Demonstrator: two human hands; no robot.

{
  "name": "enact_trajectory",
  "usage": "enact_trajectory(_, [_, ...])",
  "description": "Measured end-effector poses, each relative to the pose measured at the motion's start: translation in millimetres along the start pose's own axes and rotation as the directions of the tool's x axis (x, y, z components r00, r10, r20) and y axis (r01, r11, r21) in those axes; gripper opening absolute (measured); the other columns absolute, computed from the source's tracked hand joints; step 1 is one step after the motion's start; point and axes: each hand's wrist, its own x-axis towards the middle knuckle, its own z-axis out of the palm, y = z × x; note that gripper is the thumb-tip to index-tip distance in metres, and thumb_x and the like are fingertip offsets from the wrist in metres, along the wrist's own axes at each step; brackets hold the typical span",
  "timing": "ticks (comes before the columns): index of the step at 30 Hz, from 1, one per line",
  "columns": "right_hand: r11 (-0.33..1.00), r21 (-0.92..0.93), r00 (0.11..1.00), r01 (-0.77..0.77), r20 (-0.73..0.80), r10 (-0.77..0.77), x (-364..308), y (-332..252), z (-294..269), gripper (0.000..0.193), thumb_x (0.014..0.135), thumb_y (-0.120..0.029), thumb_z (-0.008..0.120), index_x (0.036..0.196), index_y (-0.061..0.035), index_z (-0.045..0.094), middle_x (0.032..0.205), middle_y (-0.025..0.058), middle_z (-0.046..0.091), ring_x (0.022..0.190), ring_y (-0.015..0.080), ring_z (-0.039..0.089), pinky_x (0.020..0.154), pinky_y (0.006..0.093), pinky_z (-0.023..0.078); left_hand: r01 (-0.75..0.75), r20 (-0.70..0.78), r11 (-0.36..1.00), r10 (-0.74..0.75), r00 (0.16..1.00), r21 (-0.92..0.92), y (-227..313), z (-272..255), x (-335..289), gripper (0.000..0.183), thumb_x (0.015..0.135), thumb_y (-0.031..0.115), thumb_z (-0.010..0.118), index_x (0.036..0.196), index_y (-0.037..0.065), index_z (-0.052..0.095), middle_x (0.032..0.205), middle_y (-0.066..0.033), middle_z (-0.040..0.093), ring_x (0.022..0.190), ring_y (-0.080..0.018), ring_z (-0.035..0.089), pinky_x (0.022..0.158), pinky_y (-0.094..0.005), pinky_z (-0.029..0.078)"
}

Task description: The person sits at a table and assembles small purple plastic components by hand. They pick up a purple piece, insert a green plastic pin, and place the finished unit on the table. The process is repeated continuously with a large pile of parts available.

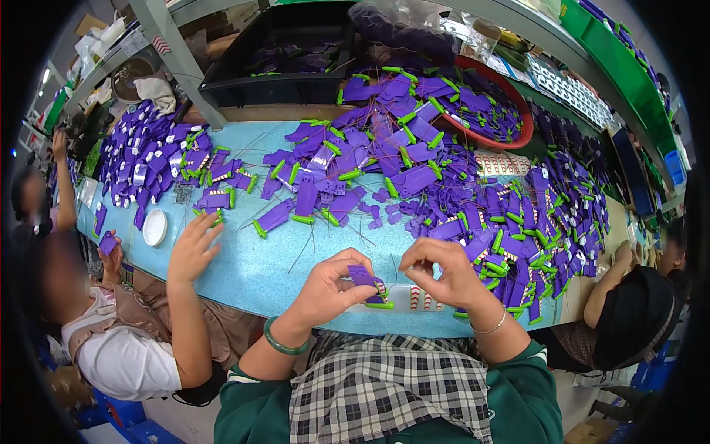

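My left hand [329,288] is closed, pinching a small purple plastic part [360,276] with a bright green end piece [379,305] between thumb and fingers. A bit of red-and-white striping shows on that part next to the green. To its right, my right hand [447,272] is raised with thumb and forefinger curled together. Whatever those fingertips hold, if anything, is too small to make out. Just below the right hand, a sheet of red-and-white striped stickers [425,298] lies at the table's near edge.
Purple-and-green parts [414,177] are heaped over the blue table [281,251], with a red basin [526,122] and a black bin [274,90] behind. At left, a co-worker's hand [194,248] reaches near a white dish [154,227]. Another person [629,311] sits at right.
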Motion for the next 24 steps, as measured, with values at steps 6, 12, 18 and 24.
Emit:
enact_trajectory(6, [0.906, -0.343, 0.946, 0.250, 0.288, -0.152, 24, -17, 6, 0.018, 0.081, -0.024, 0.069, 0.081, -0.0074, 0.063, 0.073, 0.0058, 0.057, 0.065, 0.0248, 0.060, 0.053, 0.0372, 0.046, -0.209, 0.169, 0.856, 0.144, 0.975, 0.474, 7, -8, -4, 0.007, 0.077, 0.001, 0.068, 0.082, 0.001, 0.063, 0.088, -0.0044, 0.060, 0.074, -0.0086, 0.056, 0.064, -0.0233, 0.048])
enact_trajectory(12, [0.516, -0.839, 0.985, 0.174, 0.160, -0.071, 61, 28, -15, 0.006, 0.076, -0.014, 0.061, 0.077, -0.0088, 0.064, 0.077, 0.0055, 0.057, 0.073, 0.0234, 0.061, 0.056, 0.0366, 0.049, 0.074, -0.254, 0.948, 0.008, 0.967, 0.311, 16, -33, -24, 0.009, 0.089, 0.008, 0.056, 0.089, 0.000, 0.060, 0.082, -0.0057, 0.063, 0.072, -0.0101, 0.058, 0.067, -0.0228, 0.047])
enact_trajectory(18, [0.481, -0.853, 0.979, 0.204, 0.168, -0.117, 76, 63, -8, 0.005, 0.073, -0.009, 0.059, 0.075, -0.0064, 0.062, 0.087, 0.0074, 0.058, 0.080, 0.0243, 0.061, 0.060, 0.0355, 0.053, -0.367, -0.495, 0.928, 0.348, 0.796, 0.063, 13, -48, -27, 0.016, 0.100, 0.014, 0.042, 0.111, 0.003, 0.043, 0.089, -0.0092, 0.062, 0.074, -0.0149, 0.060, 0.072, -0.0299, 0.052])
enact_trajectory(24, [0.614, -0.765, 0.978, 0.191, 0.202, -0.054, 70, 68, -12, 0.011, 0.074, -0.007, 0.059, 0.084, -0.0037, 0.062, 0.085, 0.0107, 0.060, 0.077, 0.0274, 0.062, 0.065, 0.0369, 0.054, -0.380, -0.489, 0.925, 0.326, 0.809, -0.012, -4, -47, -25, 0.016, 0.100, 0.017, 0.041, 0.110, 0.004, 0.044, 0.089, -0.0090, 0.059, 0.080, -0.0166, 0.062, 0.074, -0.0312, 0.053])
